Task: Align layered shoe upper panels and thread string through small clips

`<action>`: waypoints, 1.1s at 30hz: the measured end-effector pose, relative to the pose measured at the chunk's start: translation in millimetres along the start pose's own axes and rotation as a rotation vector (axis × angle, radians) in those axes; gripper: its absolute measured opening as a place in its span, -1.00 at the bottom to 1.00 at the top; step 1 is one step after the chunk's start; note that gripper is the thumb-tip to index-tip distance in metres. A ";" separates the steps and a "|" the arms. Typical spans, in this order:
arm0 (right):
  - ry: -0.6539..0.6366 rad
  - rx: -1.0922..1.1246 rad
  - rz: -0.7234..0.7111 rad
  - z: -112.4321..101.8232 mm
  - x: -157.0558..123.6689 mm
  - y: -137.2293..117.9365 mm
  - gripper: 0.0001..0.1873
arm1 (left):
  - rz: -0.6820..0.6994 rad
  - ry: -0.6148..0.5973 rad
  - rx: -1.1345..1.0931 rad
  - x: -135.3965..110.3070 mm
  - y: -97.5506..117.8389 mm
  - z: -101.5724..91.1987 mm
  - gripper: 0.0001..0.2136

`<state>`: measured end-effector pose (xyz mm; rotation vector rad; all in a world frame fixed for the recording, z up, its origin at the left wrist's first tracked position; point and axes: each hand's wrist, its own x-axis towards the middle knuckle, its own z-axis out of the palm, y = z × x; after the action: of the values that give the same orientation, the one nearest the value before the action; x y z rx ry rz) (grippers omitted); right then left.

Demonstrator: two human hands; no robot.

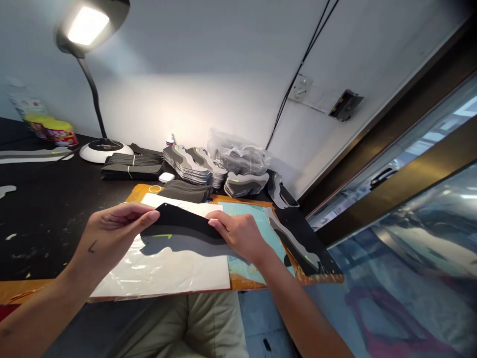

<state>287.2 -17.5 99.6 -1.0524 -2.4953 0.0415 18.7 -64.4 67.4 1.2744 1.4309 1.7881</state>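
Two hands pinch one thin black cut piece (182, 223) by its ends. The left hand (112, 233) has thumb and fingers (147, 216) closed on the left tip, and the right hand (240, 236) grips the right end the same way. The piece hangs just above a glossy white sheet (164, 271) lying on an orange board (244, 284) at the near edge of the table (44, 219). It is a flat, matte, wavy-edged strip that looks soft like foam or felt, and it bows upward between the two grips. A grey band (186, 244) with a small neon-green mark lies right under it — part of the same piece or a second layer, I cannot tell. So limp a strip could crease or twist if the grips pull unevenly, and the slick sheet could let anything laid on it slide. The board seems to reach out over the lap, so a press on its near edge might tip it. Stacks of grey-and-black pieces (194, 166) sit well behind, near a lamp base (100, 149).
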 end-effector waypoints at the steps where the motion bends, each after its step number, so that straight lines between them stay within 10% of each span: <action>1: 0.038 0.033 -0.010 1.3 -0.5 -0.4 -0.37 | 0.081 0.009 0.082 -0.7 0.9 -0.1 -0.85; 7: 0.134 0.508 -0.043 -2.0 6.1 -24.8 -0.59 | 0.311 -0.179 0.319 -8.1 31.2 14.3 -0.84; 15: 0.162 0.918 0.199 -0.6 16.4 -40.0 -0.72 | -0.075 -0.321 -0.057 -16.1 42.8 22.8 -0.52; 33: 0.024 1.169 0.207 -9.5 15.6 -33.6 -0.56 | -0.244 -0.490 -0.149 -13.8 35.0 29.4 -0.63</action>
<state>258.6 -31.9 120.5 -0.7206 -1.7696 1.3297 56.3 -73.4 95.4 1.2834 1.0998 1.2811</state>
